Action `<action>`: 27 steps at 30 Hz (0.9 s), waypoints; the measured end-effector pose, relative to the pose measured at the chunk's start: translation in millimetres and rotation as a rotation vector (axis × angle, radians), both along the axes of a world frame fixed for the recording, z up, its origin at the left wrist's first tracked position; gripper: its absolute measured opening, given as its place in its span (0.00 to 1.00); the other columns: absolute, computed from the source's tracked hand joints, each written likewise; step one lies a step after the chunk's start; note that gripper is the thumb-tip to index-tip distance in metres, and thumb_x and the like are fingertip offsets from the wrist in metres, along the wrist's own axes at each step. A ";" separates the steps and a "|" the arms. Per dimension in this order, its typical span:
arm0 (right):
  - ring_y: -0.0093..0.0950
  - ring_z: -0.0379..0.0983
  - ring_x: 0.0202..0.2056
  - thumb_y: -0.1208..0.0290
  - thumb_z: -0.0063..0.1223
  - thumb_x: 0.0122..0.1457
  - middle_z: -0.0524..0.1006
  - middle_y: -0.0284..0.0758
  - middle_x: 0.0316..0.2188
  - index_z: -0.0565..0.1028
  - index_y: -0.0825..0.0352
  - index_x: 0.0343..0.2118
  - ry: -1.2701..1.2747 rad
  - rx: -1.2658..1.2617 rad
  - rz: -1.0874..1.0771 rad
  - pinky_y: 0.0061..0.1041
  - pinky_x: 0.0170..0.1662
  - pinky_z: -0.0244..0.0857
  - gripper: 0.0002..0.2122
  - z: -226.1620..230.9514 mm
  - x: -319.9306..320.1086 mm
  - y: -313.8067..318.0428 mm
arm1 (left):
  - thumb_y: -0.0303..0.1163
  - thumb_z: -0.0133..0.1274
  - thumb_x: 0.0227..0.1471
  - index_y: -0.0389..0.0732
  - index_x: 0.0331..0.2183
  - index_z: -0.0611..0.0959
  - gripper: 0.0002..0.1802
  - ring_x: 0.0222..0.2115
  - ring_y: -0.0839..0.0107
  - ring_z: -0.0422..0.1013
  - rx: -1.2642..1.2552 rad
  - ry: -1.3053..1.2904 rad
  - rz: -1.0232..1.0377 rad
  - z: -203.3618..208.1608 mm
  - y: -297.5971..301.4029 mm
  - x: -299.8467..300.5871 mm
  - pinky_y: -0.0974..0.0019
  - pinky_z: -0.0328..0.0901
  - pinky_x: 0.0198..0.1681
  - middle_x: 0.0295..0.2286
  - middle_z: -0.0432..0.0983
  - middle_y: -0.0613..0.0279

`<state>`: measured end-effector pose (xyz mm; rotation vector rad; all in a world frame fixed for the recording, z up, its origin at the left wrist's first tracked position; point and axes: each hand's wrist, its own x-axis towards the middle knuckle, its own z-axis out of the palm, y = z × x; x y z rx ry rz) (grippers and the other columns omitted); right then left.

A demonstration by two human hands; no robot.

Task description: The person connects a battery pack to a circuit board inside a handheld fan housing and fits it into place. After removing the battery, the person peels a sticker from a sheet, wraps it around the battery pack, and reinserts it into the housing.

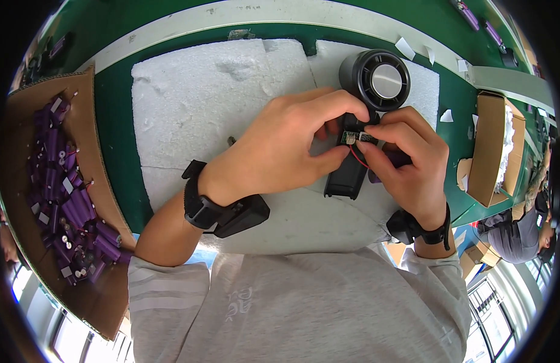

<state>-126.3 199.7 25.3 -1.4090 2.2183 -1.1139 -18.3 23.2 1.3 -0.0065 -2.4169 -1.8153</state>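
the right hand [412, 160] pinched a small circuit board [352, 138] over a black handheld device [345, 180], which the left hand [286, 136] gripped with bent thumb and fingers. beneath lay white foam [195, 109]; farther left, a cardboard box [84, 121] held purple battery packs [79, 209].

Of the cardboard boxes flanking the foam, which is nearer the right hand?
The smaller box on the right, containing white material; the larger left box holds purple batteries.

Fan [383, 83] over foam slab [195, 103], batteries [77, 212] in box [113, 181] left, carton [484, 151] right.
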 end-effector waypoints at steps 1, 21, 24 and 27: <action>0.20 0.74 0.24 0.84 0.64 0.45 0.74 0.36 0.31 0.76 0.72 0.31 0.000 0.000 0.000 0.16 0.25 0.67 0.10 -0.4 -0.8 -0.3 | 0.16 0.60 0.37 0.41 0.41 0.77 0.25 0.30 0.70 0.73 0.000 0.000 0.000 0.0 0.0 -0.1 0.69 0.69 0.33 0.35 0.76 0.63; 0.24 0.76 0.27 0.84 0.64 0.44 0.74 0.36 0.30 0.77 0.71 0.33 0.049 -0.020 0.012 0.19 0.27 0.71 0.11 -3.4 -1.8 -1.9 | 0.16 0.57 0.37 0.41 0.41 0.78 0.23 0.30 0.70 0.73 0.000 -0.012 0.025 -0.9 2.8 0.3 0.70 0.69 0.33 0.35 0.76 0.63; 0.24 0.76 0.26 0.84 0.64 0.44 0.74 0.37 0.29 0.77 0.71 0.33 -0.033 -0.038 -0.021 0.18 0.27 0.70 0.11 -4.3 -0.2 -2.4 | 0.16 0.56 0.37 0.41 0.40 0.78 0.22 0.28 0.70 0.72 0.016 -0.008 0.068 -1.6 6.2 0.7 0.70 0.68 0.32 0.34 0.76 0.64; 0.23 0.75 0.26 0.84 0.64 0.44 0.75 0.36 0.29 0.77 0.71 0.33 -0.011 -0.048 -0.018 0.18 0.27 0.70 0.11 -5.4 -0.6 -2.6 | 0.16 0.55 0.37 0.41 0.38 0.78 0.21 0.27 0.71 0.72 0.000 -0.019 0.112 -0.9 10.8 1.0 0.71 0.68 0.31 0.32 0.76 0.64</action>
